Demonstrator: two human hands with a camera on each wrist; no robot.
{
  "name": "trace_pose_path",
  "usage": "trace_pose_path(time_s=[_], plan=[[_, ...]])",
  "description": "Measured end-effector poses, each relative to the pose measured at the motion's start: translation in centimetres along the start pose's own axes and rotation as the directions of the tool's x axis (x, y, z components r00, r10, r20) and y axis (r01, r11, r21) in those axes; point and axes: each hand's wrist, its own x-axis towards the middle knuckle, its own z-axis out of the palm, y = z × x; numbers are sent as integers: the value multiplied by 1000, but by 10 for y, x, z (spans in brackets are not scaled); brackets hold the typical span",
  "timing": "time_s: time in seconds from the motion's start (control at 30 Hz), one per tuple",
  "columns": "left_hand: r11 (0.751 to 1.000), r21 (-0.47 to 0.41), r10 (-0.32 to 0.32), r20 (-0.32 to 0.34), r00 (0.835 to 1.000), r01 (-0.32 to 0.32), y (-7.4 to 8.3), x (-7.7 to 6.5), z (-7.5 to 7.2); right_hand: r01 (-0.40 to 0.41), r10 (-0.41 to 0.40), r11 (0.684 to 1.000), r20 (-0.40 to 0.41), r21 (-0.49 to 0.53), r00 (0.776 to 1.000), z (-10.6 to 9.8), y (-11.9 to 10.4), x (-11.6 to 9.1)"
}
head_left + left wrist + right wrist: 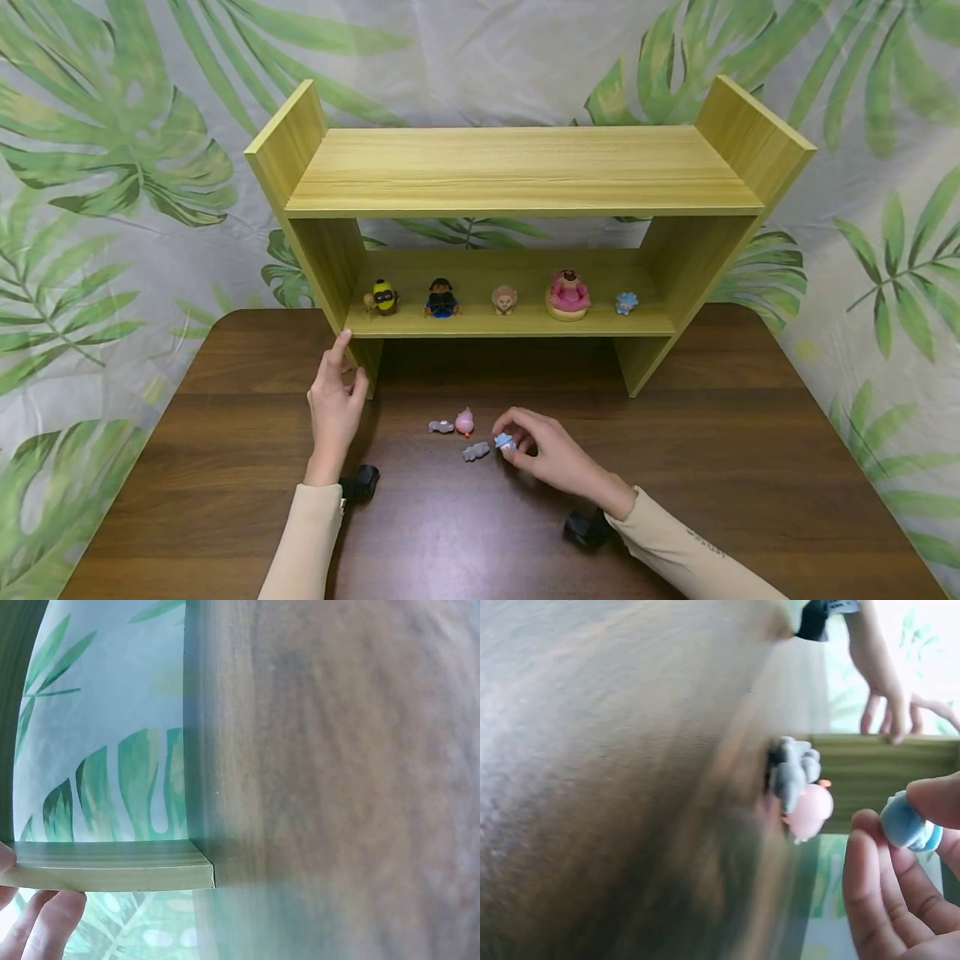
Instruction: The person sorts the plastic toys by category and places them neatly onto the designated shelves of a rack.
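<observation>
My right hand (551,450) pinches a small blue-and-white figurine (504,442) between thumb and fingers, just above the table; the right wrist view shows its round blue part (901,822). With my left hand (335,408) I hold the front edge of the left side panel of a wooden shelf (517,162), thumb on one face and fingers on the other. Left of the right hand, two small grey figurines (476,452) (441,427) and a pink figurine (465,421) lie close together on the table.
On the middle board stand several figures: a yellow-and-brown one (383,297), a dark-haired one on a blue base (442,298), a pale one (504,299), a larger pink one (568,296) and a blue one (626,302). Behind the brown table (225,433) hangs a leaf-patterned cloth (480,67).
</observation>
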Motion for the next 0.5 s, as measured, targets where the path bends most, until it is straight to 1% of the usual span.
trace_pose_path(time_s=[0.2, 0.5], plan=[[1000, 11, 3, 1, 1000, -3, -1, -1, 0, -26, 28, 997, -25, 74, 999, -8, -9, 2], [1000, 9, -4, 19, 1000, 4, -1, -1, -1, -23, 34, 987, -68, 161, 997, -18, -21, 5]])
